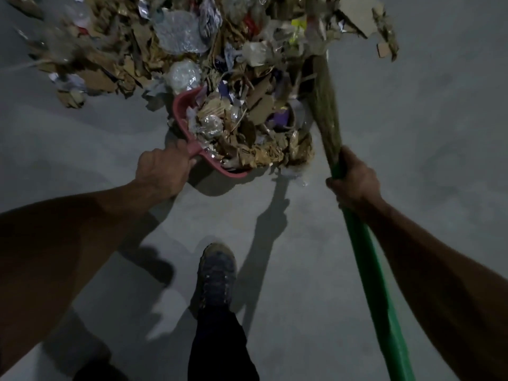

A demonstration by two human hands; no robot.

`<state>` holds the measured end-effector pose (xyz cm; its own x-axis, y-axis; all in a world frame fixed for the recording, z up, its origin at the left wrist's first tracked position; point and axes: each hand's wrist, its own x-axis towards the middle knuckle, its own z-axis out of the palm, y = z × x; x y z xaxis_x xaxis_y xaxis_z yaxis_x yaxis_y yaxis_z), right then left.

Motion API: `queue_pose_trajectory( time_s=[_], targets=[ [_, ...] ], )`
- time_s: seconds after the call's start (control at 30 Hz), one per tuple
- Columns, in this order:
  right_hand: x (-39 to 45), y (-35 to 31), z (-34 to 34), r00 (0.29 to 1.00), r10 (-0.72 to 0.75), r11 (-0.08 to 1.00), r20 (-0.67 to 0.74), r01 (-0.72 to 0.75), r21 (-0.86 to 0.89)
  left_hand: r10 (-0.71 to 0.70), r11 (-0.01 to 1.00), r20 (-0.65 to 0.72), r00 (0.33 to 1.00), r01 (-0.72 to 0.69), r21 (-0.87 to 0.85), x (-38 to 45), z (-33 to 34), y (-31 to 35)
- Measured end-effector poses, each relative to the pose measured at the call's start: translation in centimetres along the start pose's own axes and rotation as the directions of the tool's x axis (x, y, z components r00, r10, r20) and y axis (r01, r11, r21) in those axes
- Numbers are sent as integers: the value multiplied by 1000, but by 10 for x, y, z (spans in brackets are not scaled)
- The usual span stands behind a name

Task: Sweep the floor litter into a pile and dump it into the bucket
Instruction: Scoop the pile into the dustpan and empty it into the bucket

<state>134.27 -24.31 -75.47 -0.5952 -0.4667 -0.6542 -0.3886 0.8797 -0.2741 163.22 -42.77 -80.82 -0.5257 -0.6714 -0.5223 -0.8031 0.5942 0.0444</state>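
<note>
A big pile of litter (192, 37) made of torn cardboard, crumpled plastic and paper covers the floor at the top of the head view. A red dustpan (182, 111) heaped with scraps sits at the pile's near edge. My left hand (162, 171) grips the dustpan's handle. My right hand (354, 180) grips a broom by its green handle (371, 273). The broom's straw head (325, 105) leans against the right side of the loaded dustpan. No bucket is in view.
Bare grey concrete floor (412, 133) stretches to the right and toward me. My shoe (217, 273) and dark trouser leg stand below the dustpan. A loose cardboard piece (384, 49) lies at the pile's right edge.
</note>
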Motion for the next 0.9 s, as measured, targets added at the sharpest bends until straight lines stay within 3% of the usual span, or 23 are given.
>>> queue_pose_trajectory(
  time_s=[0.27, 0.67, 0.9],
  targets=[
    [12, -21, 13, 986, -117, 976, 121, 137, -168, 27, 999, -30, 999, -28, -36, 16, -4, 5],
    [-50, -4, 27, 924, -248, 946, 289, 295, -132, 70, 998, -10, 998, -69, 11, 4, -7, -5],
    [-55, -5, 34, 952, -198, 972, 234, 222, -80, 90, 995, -57, 994, -92, -25, -9, -7, -6]
  ],
)
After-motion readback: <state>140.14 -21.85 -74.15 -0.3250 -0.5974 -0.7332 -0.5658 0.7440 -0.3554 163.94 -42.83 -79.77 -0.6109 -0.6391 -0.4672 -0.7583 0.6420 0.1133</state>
